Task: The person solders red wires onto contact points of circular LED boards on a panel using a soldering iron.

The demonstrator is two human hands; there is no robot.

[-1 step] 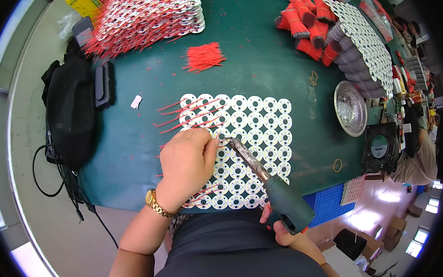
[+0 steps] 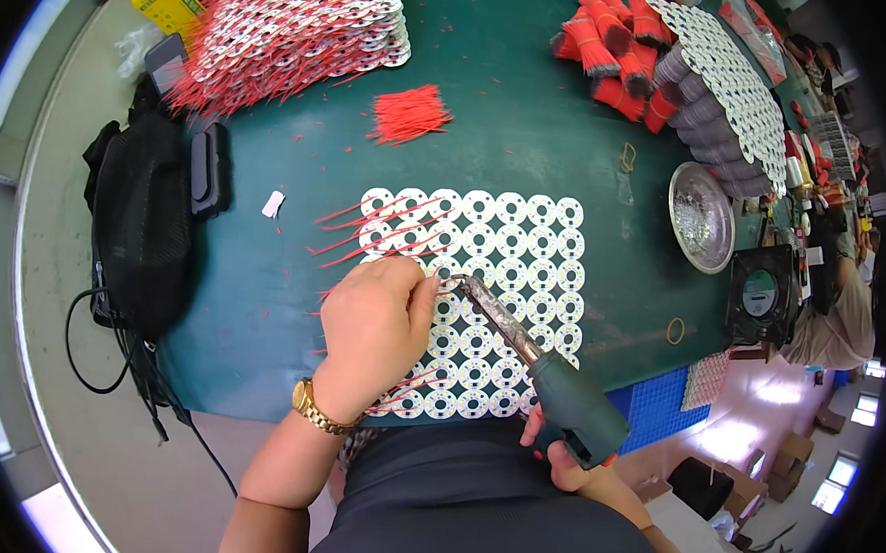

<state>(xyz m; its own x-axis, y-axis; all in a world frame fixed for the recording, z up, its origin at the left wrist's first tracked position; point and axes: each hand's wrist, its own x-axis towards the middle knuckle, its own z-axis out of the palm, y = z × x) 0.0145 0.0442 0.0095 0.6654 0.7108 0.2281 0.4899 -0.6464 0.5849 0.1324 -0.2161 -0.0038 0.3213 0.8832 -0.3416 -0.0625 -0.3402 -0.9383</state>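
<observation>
A panel of round white circuit boards (image 2: 552,246) with dark centre holes lies on the green table mat. Red wires (image 2: 340,236) stick out leftward from its left columns. Over that left side, my left hand (image 2: 376,308) is closed in a pinch, its fingertips at a board in the third row; a red wire seems to be between them, mostly hidden by the fingers. My right hand (image 2: 566,461) grips a green-handled soldering gun (image 2: 576,409) from below. Its metal barrel slants up left, and the bent tip meets the board right beside my left fingertips.
Loose red wires (image 2: 409,113) lie beyond the panel. A wired board stack (image 2: 306,24) stands far left, near a black bag (image 2: 145,231) and dark case (image 2: 208,171). At right are wire bundles (image 2: 615,45), more boards (image 2: 733,91), a metal dish (image 2: 701,220) and a black fan-like box (image 2: 761,293).
</observation>
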